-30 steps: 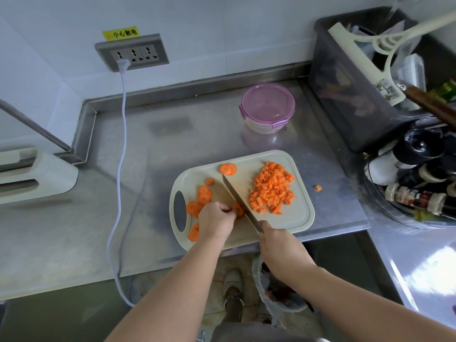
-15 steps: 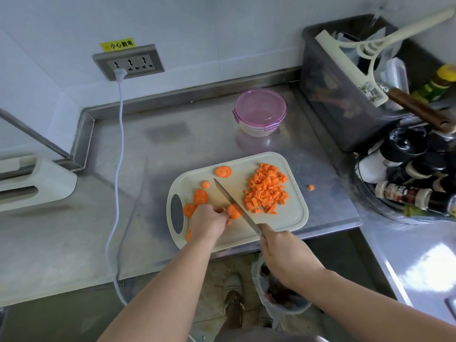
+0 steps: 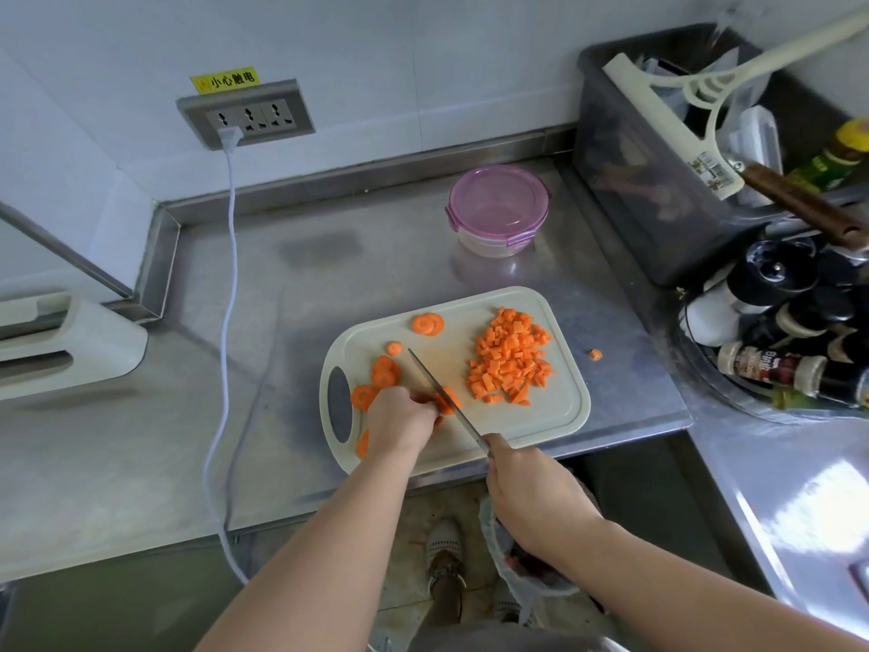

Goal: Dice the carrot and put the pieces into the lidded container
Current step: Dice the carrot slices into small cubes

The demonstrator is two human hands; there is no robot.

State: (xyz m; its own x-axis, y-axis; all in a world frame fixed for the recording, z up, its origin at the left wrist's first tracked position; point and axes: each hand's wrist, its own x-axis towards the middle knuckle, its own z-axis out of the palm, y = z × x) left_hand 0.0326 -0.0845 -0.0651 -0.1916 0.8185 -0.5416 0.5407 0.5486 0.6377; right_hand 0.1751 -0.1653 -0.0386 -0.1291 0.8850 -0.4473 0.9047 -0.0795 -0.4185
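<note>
Carrot rounds [image 3: 383,371] and diced carrot [image 3: 510,364] share the pale cutting board [image 3: 555,416] near the front edge of the steel surface [image 3: 235,416], so let's sweep across from the left. Far left sits a white, rounded plastic appliance [image 3: 61,341]. Next comes a thin white cord [image 3: 225,322], dropping from the grey wall socket [image 3: 247,115], snaking over the brushed metal and off its front edge. On to the board: it is rounded at the corners, with an oval handle hole at its left end and flat orange discs scattered beside it. The left hand [image 3: 399,418] is here, knuckles up, its grip curled down onto a small stack of rounds, pinning them right against the blade. The knife [image 3: 442,392] runs diagonally, slim steel blade with its tip pointing up-left, edge down at that stack. The right hand [image 3: 531,496] is wrapped tight around the handle, which is hidden inside the grip. Right of the blade, and apart from it, lies a loose heap of small orange cubes. Behind the board, well apart from it, the lidded container [image 3: 498,207] stands: a round clear tub, its translucent pink clip lid on. One stray cube [image 3: 596,354] lies on the bare metal just off the board's right edge. Beyond that, a dark grey bin [image 3: 658,195] with a cream squeegee poking out, and a cluster of dark-capped bottles [image 3: 776,331] crowding the far right.
</note>
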